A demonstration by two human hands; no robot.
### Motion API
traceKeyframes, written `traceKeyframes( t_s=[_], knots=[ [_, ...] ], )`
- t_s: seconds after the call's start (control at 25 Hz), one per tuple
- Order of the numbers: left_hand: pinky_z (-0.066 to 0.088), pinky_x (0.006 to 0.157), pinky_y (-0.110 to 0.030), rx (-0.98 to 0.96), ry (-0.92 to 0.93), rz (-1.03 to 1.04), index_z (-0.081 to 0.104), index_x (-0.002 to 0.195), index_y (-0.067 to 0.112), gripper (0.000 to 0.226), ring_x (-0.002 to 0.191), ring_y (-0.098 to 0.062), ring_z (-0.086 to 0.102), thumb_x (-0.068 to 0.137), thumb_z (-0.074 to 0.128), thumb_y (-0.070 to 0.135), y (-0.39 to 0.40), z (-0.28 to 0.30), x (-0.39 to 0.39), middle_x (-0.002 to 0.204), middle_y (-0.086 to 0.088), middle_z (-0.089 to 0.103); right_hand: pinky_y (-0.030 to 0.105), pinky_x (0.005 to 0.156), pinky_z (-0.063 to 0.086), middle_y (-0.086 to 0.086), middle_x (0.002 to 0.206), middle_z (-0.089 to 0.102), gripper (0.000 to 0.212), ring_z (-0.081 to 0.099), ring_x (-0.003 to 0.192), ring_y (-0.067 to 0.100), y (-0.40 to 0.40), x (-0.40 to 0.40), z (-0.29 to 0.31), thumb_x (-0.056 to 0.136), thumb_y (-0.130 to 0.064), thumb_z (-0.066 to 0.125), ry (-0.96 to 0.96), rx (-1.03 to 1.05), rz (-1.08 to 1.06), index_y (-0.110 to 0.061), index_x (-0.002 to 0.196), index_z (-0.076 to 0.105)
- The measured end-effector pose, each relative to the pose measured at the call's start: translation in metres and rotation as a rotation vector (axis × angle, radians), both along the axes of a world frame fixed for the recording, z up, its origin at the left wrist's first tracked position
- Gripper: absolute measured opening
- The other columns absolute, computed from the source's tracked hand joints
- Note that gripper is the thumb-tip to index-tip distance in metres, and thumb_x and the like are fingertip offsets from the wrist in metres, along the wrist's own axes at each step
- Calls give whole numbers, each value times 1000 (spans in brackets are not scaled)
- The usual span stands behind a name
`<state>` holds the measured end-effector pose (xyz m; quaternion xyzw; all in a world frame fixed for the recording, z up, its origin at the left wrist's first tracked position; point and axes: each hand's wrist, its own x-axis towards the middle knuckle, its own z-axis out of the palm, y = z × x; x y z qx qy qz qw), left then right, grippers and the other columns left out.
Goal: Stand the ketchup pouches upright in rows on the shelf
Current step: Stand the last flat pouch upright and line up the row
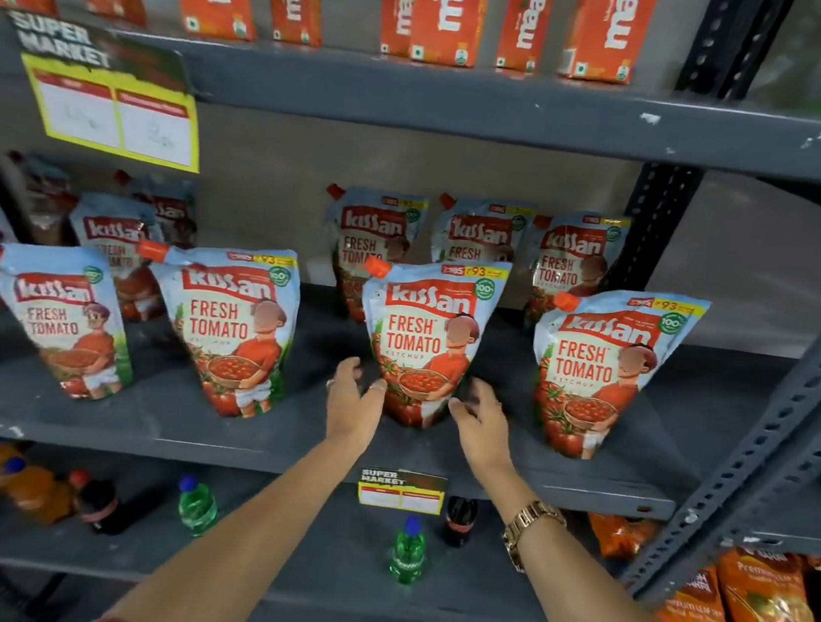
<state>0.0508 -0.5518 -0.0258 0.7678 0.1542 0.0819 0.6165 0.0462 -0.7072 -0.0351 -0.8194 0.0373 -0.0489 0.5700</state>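
Two bare hands are held at the base of one pouch in the front row of the shelf. The left hand is cupped open beside the pouch's lower left corner, fingertips just touching or nearly touching it; the right hand is spread open at the lower right corner. Neither hand is closed on the pouch, and the hands are kept apart with the pouch base between them. A gold link watch is worn on the right wrist.

The pouch is made of glossy, soft plastic film, wide at the top and tapered toward a rounded, gusseted bottom, with an orange spout cap at its upper left corner. Pale blue is printed above, red tomatoes below, with "Kissan Fresh Tomato Ketchup" lettered across. It is stood upright, slightly tilted.

Similar pouches are stood on either side: a left pouch and a right pouch, well apart. More are lined behind against the back wall. The shelf is dull grey painted metal, chipped in spots, carried by perforated angle posts. Orange cartons are ranged on the shelf above.
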Motion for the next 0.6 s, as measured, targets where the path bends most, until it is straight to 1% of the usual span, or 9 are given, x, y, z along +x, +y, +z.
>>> traceKeyframes(
  t_s=[0.04, 0.12, 0.2, 0.24, 0.28, 0.36, 0.44, 0.6],
  knots=[
    [30, 113, -41, -30, 96, -125, 33, 142, 22, 55, 136, -27, 36, 90, 52, 22, 7, -4, 4, 148, -7, 38, 40, 105, 38, 6, 130, 52, 43, 47, 122, 23, 7, 1, 0, 91, -18, 53, 43, 42, 32, -14, 132, 43],
    [18, 118, -49, 13, 223, -336, 26, 143, 39, 64, 146, -27, 17, 84, 52, 36, 19, -13, 11, 157, -3, 26, 40, 106, 37, 8, 130, 54, 41, 46, 125, 24, 18, 2, 0, 89, -22, 55, 82, 62, 26, -18, 129, 45],
    [16, 118, -46, 45, 282, -434, 24, 142, 46, 71, 147, -27, 9, 76, 51, 43, 22, -17, 14, 158, -2, 24, 41, 106, 38, 10, 129, 56, 41, 47, 124, 26, 18, 0, 0, 88, -25, 57, 76, 33, -18, -16, 127, 47],
    [17, 117, -43, 42, 294, -462, 23, 141, 47, 72, 147, -27, 8, 75, 51, 43, 23, -16, 13, 158, -2, 24, 40, 104, 40, 11, 127, 58, 40, 49, 123, 26, 17, -2, 1, 88, -25, 57, 70, 13, -34, -14, 126, 48],
    [14, 119, -45, 53, 296, -480, 23, 141, 47, 72, 148, -27, 7, 75, 51, 43, 22, -14, 12, 158, -2, 24, 37, 101, 41, 11, 125, 59, 39, 51, 121, 26, 14, -4, 1, 88, -23, 58, 63, 4, -43, -12, 124, 49],
    [-2, 120, -50, 92, 272, -524, 22, 143, 45, 66, 148, -26, 5, 83, 51, 39, 20, -10, 8, 157, -2, 26, 31, 94, 41, 12, 122, 62, 35, 54, 118, 26, 9, -8, 3, 88, -19, 59, 56, 6, -65, -8, 120, 52],
    [-15, 118, -49, 118, 250, -547, 21, 145, 41, 61, 148, -25, 4, 90, 48, 32, 14, -11, 6, 156, -2, 29, 28, 92, 40, 14, 123, 62, 35, 54, 119, 27, 4, -12, 3, 88, -17, 59, 58, 11, -92, -6, 120, 52],
    [-19, 116, -46, 149, 213, -571, 18, 146, 38, 60, 149, -22, 3, 94, 45, 26, -2, -6, -4, 156, -3, 28, 30, 97, 39, 15, 128, 59, 39, 52, 122, 27, -8, -17, 1, 89, -16, 57, 68, -5, -135, -7, 125, 49]
  ],
)
